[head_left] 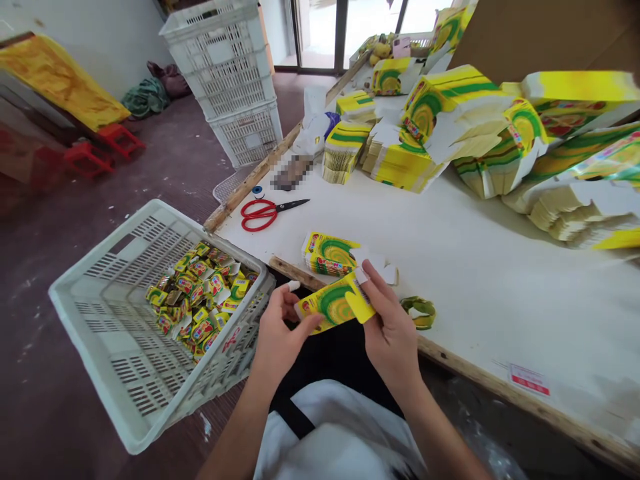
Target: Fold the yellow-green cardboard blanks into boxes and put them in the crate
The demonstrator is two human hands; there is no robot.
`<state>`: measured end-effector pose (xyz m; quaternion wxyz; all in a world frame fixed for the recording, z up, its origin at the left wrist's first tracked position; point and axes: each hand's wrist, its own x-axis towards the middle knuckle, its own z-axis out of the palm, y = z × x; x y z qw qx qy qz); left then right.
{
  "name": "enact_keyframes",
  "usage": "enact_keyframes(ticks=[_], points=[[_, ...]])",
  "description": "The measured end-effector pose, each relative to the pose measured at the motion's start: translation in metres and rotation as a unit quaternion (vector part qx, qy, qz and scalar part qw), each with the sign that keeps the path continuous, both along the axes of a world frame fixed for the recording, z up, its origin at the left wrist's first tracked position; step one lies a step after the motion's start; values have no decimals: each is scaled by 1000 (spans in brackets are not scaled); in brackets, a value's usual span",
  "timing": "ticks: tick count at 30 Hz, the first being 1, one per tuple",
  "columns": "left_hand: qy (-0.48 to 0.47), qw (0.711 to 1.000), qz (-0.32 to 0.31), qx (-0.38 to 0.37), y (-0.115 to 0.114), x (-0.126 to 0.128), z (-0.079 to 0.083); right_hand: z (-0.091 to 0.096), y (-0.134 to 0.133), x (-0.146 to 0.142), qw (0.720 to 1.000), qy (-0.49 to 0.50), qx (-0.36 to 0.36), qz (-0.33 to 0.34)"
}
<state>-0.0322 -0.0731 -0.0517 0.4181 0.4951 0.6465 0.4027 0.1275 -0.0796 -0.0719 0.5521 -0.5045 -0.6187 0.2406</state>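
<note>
- Position: the box (330, 307) is located just below the centre of the frame, between the left hand (283, 330) and the right hand (393, 327). Both hands touch it; neither is nearer.
- Axis: the long axis of the box runs across the frame, the right end slightly higher than the left. The printed face is turned up toward the wearer. The yellow end flap (363, 307) is at the right end, on the right hand's side.
- Left fingers: closed on the left end of the box. The thumb lies at its lower edge; the other fingers are curled and partly hidden. A white cover (294, 285) is on one raised fingertip.
- Right fingers: closed around the flap end, the thumb along the upper side and the fingers below. Their exact contact behind the box cannot be told.
- Adjacent items: a stack of boxes (327, 253) lies on the table (460, 280) just above the held box in the frame. A looped strip (420, 313) lies right of the right hand. The crate (90, 360), with small packets (200, 293) inside, stands at lower left, beside the left hand.
</note>
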Motion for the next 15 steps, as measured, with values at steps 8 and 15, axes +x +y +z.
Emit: enact_keyframes(ticks=[8,15], points=[[-268,960,68,-29,0,-3,14,-4,-4,5,987,-110,16,114],[-258,961,98,-1,-2,-2,18,5,1,16,978,-100,11,180]])
